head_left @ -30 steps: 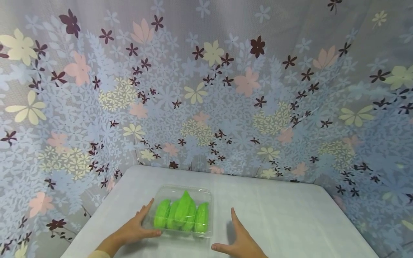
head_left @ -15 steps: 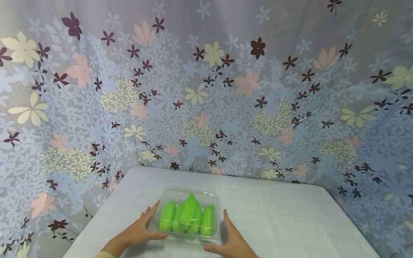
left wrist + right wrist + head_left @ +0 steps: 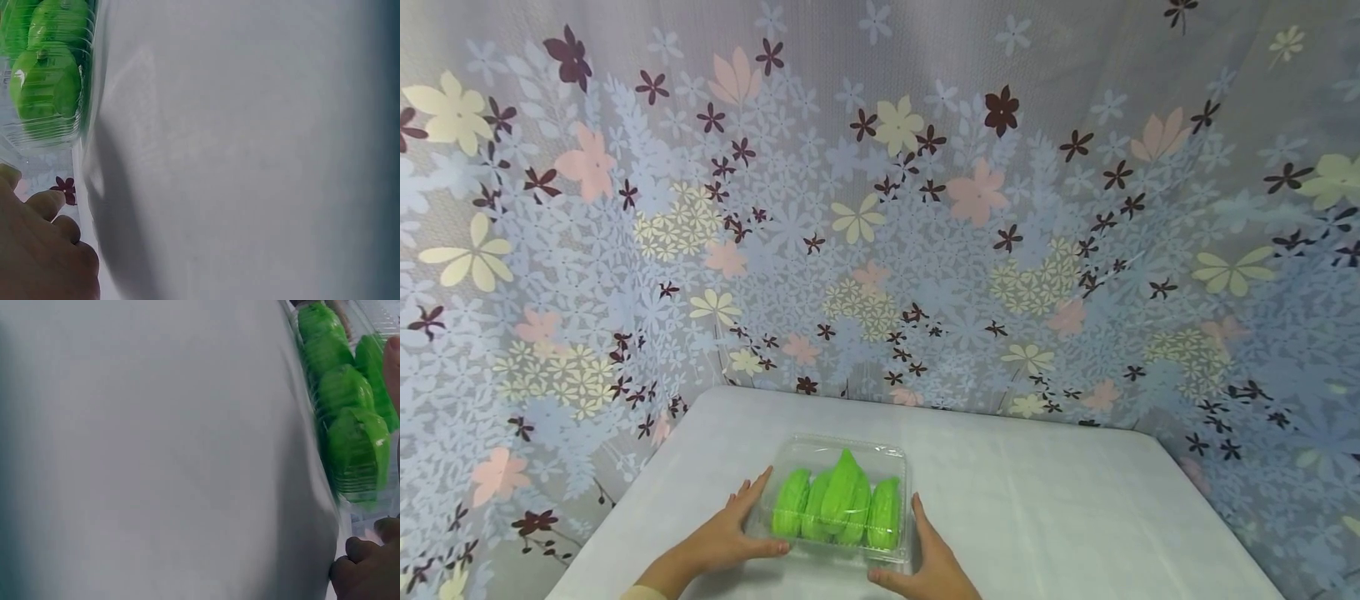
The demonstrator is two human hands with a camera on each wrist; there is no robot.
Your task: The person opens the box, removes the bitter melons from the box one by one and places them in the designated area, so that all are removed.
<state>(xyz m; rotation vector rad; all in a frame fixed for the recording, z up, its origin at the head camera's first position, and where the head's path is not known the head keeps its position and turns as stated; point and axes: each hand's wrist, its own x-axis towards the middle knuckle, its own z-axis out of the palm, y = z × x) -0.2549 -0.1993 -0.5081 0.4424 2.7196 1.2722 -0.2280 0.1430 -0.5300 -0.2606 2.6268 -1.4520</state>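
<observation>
Head view: left hand (image 3: 722,535) and right hand (image 3: 931,560) spread loose on either side of a clear box (image 3: 876,454) of green pieces (image 3: 844,500), can't really tell if they're touching it. Box sits on the white surface (image 3: 1045,508), floral backdrop (image 3: 910,258) behind.

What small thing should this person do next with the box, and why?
Probably the left hand and right hand should gently press inward together: they flank the clear box on opposite sides, fingers spread wide of the thumbs, so an even squeeze might steady it.
</observation>
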